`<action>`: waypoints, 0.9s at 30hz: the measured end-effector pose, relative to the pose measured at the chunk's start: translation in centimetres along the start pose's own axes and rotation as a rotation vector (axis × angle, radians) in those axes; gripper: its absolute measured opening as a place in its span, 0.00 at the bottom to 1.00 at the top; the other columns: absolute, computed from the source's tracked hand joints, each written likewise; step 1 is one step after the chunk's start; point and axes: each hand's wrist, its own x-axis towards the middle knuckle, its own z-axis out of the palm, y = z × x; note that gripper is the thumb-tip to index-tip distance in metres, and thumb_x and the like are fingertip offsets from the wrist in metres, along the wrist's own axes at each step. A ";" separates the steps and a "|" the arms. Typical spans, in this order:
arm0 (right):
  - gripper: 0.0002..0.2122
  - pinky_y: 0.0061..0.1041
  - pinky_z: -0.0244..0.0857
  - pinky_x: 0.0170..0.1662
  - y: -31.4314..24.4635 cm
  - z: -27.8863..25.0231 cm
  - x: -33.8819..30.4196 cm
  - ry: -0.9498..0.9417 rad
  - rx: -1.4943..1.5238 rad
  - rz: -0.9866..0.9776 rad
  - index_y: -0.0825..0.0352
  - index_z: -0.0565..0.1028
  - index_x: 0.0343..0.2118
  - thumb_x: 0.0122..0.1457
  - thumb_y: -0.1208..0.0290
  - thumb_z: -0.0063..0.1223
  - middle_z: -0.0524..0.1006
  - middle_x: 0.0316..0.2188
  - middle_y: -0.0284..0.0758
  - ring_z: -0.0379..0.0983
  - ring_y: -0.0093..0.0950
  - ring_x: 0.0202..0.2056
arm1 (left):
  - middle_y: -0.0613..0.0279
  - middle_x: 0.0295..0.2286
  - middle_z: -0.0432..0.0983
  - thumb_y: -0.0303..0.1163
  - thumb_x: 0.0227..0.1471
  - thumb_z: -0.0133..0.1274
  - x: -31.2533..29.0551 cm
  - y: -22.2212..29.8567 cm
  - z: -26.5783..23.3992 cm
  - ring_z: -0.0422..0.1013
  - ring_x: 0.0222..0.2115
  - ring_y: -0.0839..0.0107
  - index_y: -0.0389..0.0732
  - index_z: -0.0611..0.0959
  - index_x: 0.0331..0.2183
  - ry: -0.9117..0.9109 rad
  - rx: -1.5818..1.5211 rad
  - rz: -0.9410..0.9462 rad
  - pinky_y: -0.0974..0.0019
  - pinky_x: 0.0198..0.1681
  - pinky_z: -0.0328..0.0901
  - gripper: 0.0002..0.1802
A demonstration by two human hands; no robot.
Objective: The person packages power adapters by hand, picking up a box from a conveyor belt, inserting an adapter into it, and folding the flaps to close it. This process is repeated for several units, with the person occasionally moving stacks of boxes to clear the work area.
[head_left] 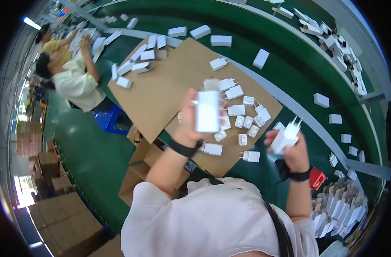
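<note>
My left hand [188, 118] is closed round a small white box [208, 112], held up over the cardboard-covered table. In my right hand [297, 153] is a white plug charger [285, 138], its two prongs pointing up and away from me. Between and beyond my hands, several white chargers [236, 110] lie loose on the cardboard sheet [270, 103], some on their sides and some showing an end face. More white boxes [140, 67] sit in a group at the sheet's far left. Black bands circle both my wrists.
White boxes ride on the green conveyor [242, 47] beyond the table. Folded white cartons [339, 210] are stacked at the lower right, near a red object [317, 178]. An open cardboard box [137, 171] stands at the left, by a blue stool [112, 120]. Two people [78, 81] work at the far left.
</note>
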 end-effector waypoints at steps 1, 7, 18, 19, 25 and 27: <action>0.28 0.29 0.70 0.32 0.9 1.7 -1.6 -0.017 -0.006 -0.003 0.67 0.64 0.43 0.40 0.63 0.64 0.74 0.35 0.45 0.74 0.35 0.34 | 0.51 0.35 0.69 0.52 0.48 0.45 -0.6 -3.2 0.3 0.71 0.32 0.60 0.37 0.67 0.46 0.008 0.030 0.007 0.55 0.34 0.69 0.31; 0.23 0.25 0.68 0.29 1.9 1.5 -7.7 0.164 -0.146 -0.305 0.70 0.65 0.46 0.46 0.69 0.57 0.73 0.35 0.39 0.73 0.29 0.33 | 0.59 0.34 0.70 0.20 0.34 0.61 -3.4 -11.5 3.3 0.71 0.34 0.70 0.34 0.65 0.42 0.136 0.823 0.035 0.67 0.37 0.68 0.31; 0.20 0.15 0.66 0.36 -3.2 1.0 -12.5 0.240 -0.738 -0.396 0.66 0.66 0.42 0.45 0.77 0.61 0.74 0.35 0.36 0.72 0.20 0.33 | 0.59 0.36 0.72 0.26 0.33 0.65 -6.6 -16.2 3.3 0.69 0.37 0.73 0.35 0.71 0.43 0.008 1.411 0.376 0.71 0.40 0.65 0.31; 0.20 0.15 0.66 0.36 -3.7 1.3 -13.0 0.263 -0.813 -0.364 0.66 0.67 0.42 0.45 0.76 0.61 0.74 0.35 0.36 0.72 0.20 0.34 | 0.59 0.36 0.72 0.26 0.33 0.65 -6.5 -16.5 3.3 0.69 0.37 0.73 0.35 0.71 0.43 0.002 1.414 0.374 0.71 0.40 0.65 0.31; 0.17 0.14 0.64 0.32 -4.2 1.1 -14.3 0.322 -0.939 -0.283 0.66 0.69 0.38 0.45 0.73 0.62 0.74 0.31 0.33 0.70 0.19 0.30 | 0.57 0.35 0.73 0.29 0.32 0.65 -6.2 -17.5 3.9 0.70 0.36 0.67 0.37 0.73 0.40 -0.061 1.631 0.490 0.68 0.38 0.65 0.29; 0.16 0.13 0.61 0.28 -4.2 1.3 -14.5 0.314 -1.084 -0.193 0.65 0.71 0.35 0.43 0.72 0.63 0.73 0.27 0.32 0.67 0.20 0.24 | 0.57 0.35 0.73 0.29 0.32 0.65 -6.1 -17.8 4.6 0.70 0.35 0.67 0.38 0.74 0.40 -0.061 1.694 0.468 0.68 0.38 0.65 0.28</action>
